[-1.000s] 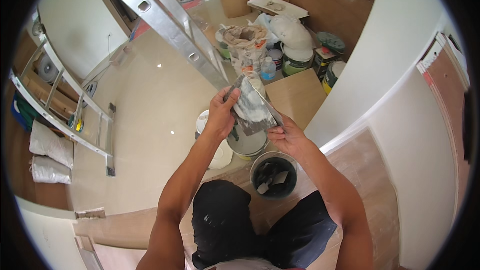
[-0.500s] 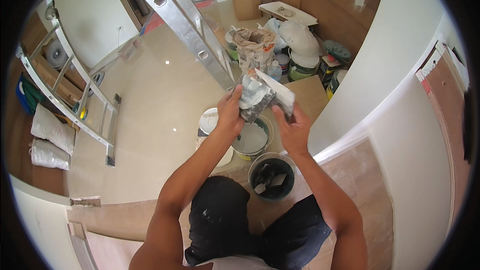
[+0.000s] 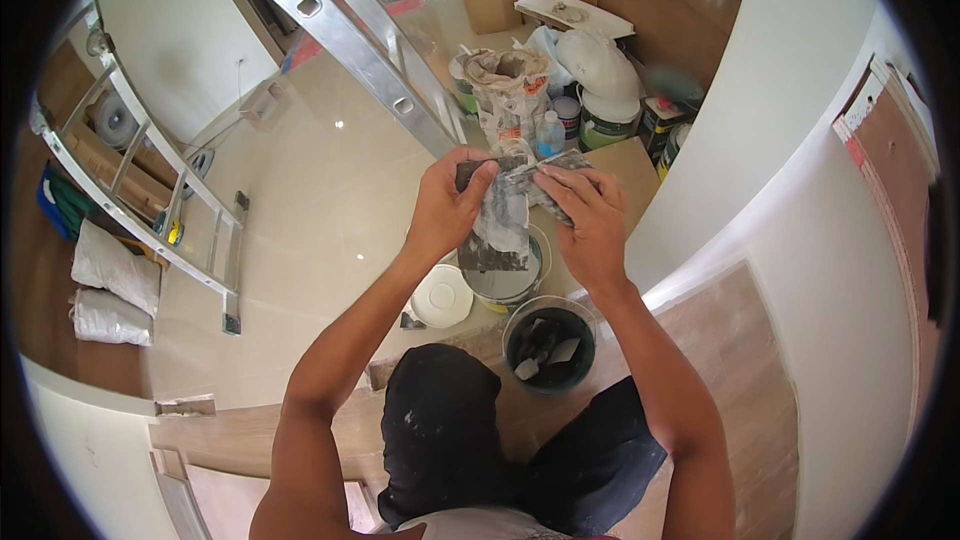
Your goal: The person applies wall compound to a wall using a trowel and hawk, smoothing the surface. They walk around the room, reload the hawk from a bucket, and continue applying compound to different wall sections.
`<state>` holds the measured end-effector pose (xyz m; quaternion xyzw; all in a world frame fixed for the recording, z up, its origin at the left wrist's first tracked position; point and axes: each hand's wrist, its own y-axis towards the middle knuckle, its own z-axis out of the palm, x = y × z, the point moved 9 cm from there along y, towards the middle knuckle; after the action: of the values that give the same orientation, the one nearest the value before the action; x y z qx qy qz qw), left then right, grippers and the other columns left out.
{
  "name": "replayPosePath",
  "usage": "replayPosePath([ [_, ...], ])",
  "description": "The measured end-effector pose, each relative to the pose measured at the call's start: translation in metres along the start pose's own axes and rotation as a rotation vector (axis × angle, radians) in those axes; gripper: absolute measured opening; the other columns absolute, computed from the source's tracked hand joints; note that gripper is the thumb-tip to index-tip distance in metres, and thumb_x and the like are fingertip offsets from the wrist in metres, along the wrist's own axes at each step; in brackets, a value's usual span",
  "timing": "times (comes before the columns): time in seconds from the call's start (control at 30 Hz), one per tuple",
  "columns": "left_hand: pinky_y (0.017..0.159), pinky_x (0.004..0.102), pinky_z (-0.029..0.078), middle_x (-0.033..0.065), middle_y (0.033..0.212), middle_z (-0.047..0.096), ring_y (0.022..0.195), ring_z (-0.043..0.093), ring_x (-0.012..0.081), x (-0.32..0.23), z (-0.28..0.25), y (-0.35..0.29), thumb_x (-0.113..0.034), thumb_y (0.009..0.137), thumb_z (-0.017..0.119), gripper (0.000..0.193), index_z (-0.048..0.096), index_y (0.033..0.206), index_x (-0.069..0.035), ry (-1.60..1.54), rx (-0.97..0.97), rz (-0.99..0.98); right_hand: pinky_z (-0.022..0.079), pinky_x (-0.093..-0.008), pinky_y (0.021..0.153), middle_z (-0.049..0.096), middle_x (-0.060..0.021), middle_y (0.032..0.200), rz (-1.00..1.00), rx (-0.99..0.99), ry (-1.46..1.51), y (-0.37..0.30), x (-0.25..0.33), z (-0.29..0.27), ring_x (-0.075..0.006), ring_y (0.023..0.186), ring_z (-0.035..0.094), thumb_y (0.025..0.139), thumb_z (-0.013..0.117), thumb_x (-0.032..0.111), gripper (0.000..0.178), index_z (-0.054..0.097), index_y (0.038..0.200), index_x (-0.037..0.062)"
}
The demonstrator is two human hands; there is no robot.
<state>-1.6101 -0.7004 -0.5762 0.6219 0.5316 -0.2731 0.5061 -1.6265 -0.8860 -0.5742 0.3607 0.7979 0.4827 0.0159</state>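
Note:
My left hand [image 3: 447,202] is closed around a putty knife [image 3: 497,258] with a broad, dark, stained blade smeared with white putty. A second putty knife [image 3: 568,162], grey and smeared, is gripped in my right hand [image 3: 592,220]. Its edge meets the putty on the left blade, and my right fingers partly hide it. Both are held above an open bucket of white putty [image 3: 535,265], which the left blade partly covers. Nearer my knees stands a dark bucket [image 3: 593,340] with several tools inside.
A round white lid [image 3: 441,296] lies left of the putty bucket. Beyond my hands are an open paper sack [image 3: 497,105], a water bottle [image 3: 549,135] and several paint pails [image 3: 607,125]. An aluminium ladder [image 3: 350,55] straddles the left side. A curved white wall [image 3: 720,170] rises at right.
The left blade has turned to hang downward. My right putty knife, earlier tilted with its pale face showing, has come over against the left one. The view has shifted slightly.

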Motion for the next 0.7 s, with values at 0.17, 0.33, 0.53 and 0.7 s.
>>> replayPosePath([
  [0.17, 0.058, 0.0213, 0.037, -0.0038, 0.073, 0.056, 0.065, 0.044, 0.0038, -0.005, -0.032, 0.012, -0.02, 0.095, 0.062, 0.022, 0.064, 0.093, 0.001, 0.002, -0.183, 0.093, 0.039, -0.0379, 0.091, 0.065, 0.0016, 0.11, -0.028, 0.135, 0.063, -0.009, 0.019, 0.013, -0.0229, 0.101, 0.054, 0.063, 0.067, 0.0, 0.044, 0.069, 0.105, 0.014],
  [0.33, 0.061, 0.0212, 0.043, -0.0002, 0.078, 0.061, 0.069, 0.052, 0.0059, 0.03, -0.078, 0.014, -0.018, 0.095, 0.062, 0.021, 0.064, 0.097, 0.002, -0.1, -0.343, 0.023, 0.045, -0.0367, 0.086, 0.065, -0.0009, 0.108, 0.019, 0.107, 0.233, -0.01, 0.007, 0.01, -0.0244, 0.098, 0.058, 0.066, 0.065, -0.003, 0.046, 0.069, 0.109, 0.0124],
  [0.53, 0.068, 0.0309, 0.057, 0.0117, 0.09, 0.067, 0.076, 0.066, 0.0173, 0.089, -0.013, -0.016, -0.013, 0.093, 0.06, 0.019, 0.061, 0.1, 0.005, -0.872, -0.264, -0.608, 0.051, -0.0353, 0.079, 0.065, -0.0044, 0.109, 0.06, -0.008, 0.415, -0.01, 0.025, 0.01, -0.0271, 0.094, 0.061, 0.071, 0.06, -0.007, 0.05, 0.066, 0.117, 0.0113],
  [0.7, 0.067, 0.0312, 0.057, 0.0121, 0.091, 0.066, 0.074, 0.066, 0.0175, 0.071, -0.038, -0.002, -0.012, 0.093, 0.059, 0.02, 0.059, 0.1, 0.007, -0.695, -0.239, -0.417, 0.048, -0.0365, 0.084, 0.064, -0.0032, 0.111, 0.092, 0.033, 0.105, -0.015, -0.005, 0.008, -0.0254, 0.096, 0.059, 0.068, 0.063, -0.006, 0.053, 0.065, 0.118, 0.0127],
])
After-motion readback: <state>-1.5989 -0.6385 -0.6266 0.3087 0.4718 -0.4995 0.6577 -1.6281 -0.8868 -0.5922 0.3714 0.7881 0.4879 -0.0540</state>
